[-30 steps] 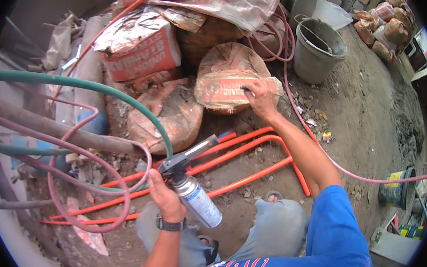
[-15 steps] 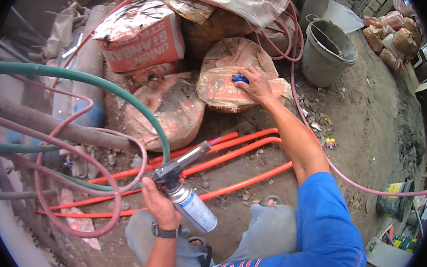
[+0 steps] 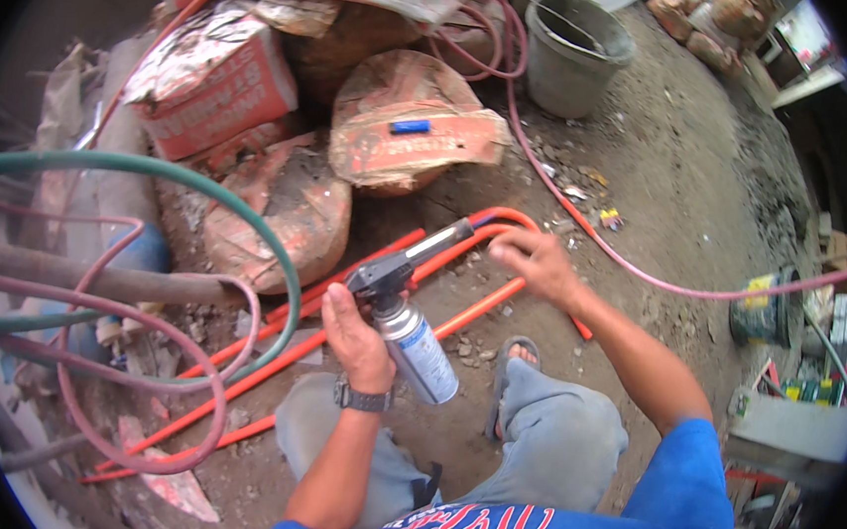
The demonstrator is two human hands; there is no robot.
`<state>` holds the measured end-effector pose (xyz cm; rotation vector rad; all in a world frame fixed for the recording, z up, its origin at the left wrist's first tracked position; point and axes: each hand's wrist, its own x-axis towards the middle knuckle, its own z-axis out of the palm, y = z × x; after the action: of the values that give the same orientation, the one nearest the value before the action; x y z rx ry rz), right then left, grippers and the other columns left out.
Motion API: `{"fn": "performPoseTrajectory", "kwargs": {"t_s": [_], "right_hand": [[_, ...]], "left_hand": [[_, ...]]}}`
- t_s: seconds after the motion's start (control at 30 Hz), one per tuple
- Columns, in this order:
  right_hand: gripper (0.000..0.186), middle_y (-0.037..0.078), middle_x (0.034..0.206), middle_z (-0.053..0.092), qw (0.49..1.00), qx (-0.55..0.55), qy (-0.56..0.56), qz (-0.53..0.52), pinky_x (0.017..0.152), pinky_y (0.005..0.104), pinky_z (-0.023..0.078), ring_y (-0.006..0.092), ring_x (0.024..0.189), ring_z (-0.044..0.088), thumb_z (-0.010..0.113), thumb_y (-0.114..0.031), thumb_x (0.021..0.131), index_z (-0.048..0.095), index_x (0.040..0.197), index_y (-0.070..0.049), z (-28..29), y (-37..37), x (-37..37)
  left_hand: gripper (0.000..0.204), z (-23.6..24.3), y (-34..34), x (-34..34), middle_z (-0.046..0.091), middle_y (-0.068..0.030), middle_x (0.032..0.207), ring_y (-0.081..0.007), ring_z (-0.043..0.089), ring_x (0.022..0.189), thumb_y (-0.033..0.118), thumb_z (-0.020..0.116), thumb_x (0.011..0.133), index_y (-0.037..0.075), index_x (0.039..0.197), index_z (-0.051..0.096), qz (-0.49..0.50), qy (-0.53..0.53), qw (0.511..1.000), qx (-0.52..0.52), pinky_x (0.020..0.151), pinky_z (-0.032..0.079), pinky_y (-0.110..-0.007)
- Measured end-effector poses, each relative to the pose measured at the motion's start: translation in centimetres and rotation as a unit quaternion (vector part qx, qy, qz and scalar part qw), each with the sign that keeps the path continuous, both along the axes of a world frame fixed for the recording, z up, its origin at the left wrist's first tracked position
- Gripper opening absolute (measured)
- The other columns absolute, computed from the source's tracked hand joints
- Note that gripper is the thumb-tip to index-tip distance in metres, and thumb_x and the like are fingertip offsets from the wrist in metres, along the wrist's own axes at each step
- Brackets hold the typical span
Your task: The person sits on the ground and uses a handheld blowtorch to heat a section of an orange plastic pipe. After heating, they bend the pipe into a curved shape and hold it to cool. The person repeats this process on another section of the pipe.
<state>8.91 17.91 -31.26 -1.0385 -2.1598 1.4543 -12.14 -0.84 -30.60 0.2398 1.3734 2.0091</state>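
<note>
Holding the gas torch (image 3: pixel 418 354), my left grip (image 3: pixel 358 344) is closed round it, its nozzle (image 3: pixel 443 239) out over the orange pipes (image 3: pixel 480 307) on the ground (image 3: pixel 686 211). Lighting looks done: a bluish flame (image 3: pixel 484 218) seems to show there. One pipe already has a bent end; what remains doesn't show. My right grip (image 3: pixel 545 267), loosely open and apparently empty, is near that bend. Beyond, a blue lighter (image 3: pixel 410 126) lies on a sack (image 3: pixel 367 158).
</note>
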Motion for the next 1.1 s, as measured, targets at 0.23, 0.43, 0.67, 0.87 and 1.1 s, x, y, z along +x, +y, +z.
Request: {"fn": "performPoseTrajectory", "kwargs": {"t_s": [0.23,0.43,0.67,0.87,1.1], "right_hand": [[0.084,0.026,0.125,0.07,0.994,-0.064,-0.088,0.014,0.102,0.0465,0.053,0.0371,0.117,0.07,0.083,-0.047,0.086,0.053,0.144,0.006,4.5,-11.0,3.4],[0.087,0.032,0.121,0.07,0.988,-0.034,-0.144,-0.044,0.102,0.047,0.053,0.0436,0.117,0.068,0.086,-0.045,0.08,0.053,0.142,0.006,8.5,-13.9,4.5],[0.077,0.018,0.122,0.072,0.994,-0.05,0.001,-0.095,0.1,0.0403,0.054,0.0236,0.112,0.07,0.088,-0.033,0.08,0.057,0.142,0.0,10.6,-12.3,6.9],[0.083,0.012,0.131,0.068,0.986,-0.083,0.129,-0.06,0.105,0.0406,0.052,0.0219,0.118,0.065,0.089,-0.028,0.079,0.053,0.15,-0.001,9.8,-10.3,9.0],[0.097,0.02,0.131,0.064,0.958,0.102,0.201,-0.176,0.104,0.0408,0.051,0.0266,0.118,0.065,0.089,-0.028,0.08,0.039,0.156,0.006,7.0,-11.3,6.4]], "left_hand": [[0.054,0.1,2.7,5.5,0.074,-0.0149,0.096,-0.021,0.073,0.079,0.052,0.041,0.113,0.001,0.115,0.059,-0.116,-0.022,0.993,0.022,0.072,0.059,-0.033],[0.057,2.4,2.8,10.3,0.075,-0.014,0.096,-0.019,0.073,0.08,0.051,0.039,0.114,-0.001,0.114,0.062,-0.186,0.013,0.982,0.038,0.074,0.058,-0.031],[0.052,2.6,4.4,10.9,0.064,-0.0166,0.132,-0.0229,0.064,0.119,0.044,0.047,0.112,-0.001,0.138,0.052,-0.271,0.088,0.942,0.175,0.103,0.052,-0.042],[0.091,2.5,1.7,8.5,0.059,-0.0135,0.14,-0.0238,0.059,0.131,0.031,0.09,0.083,0.001,0.152,0.039,-0.602,0.164,0.777,0.08,0.111,0.049,-0.044],[0.082,-0.8,1.3,11.6,0.067,-0.0162,0.124,-0.0275,0.069,0.112,0.029,0.093,0.077,0.002,0.139,0.046,-0.393,0.343,0.853,-0.023,0.093,0.057,-0.042]]}}
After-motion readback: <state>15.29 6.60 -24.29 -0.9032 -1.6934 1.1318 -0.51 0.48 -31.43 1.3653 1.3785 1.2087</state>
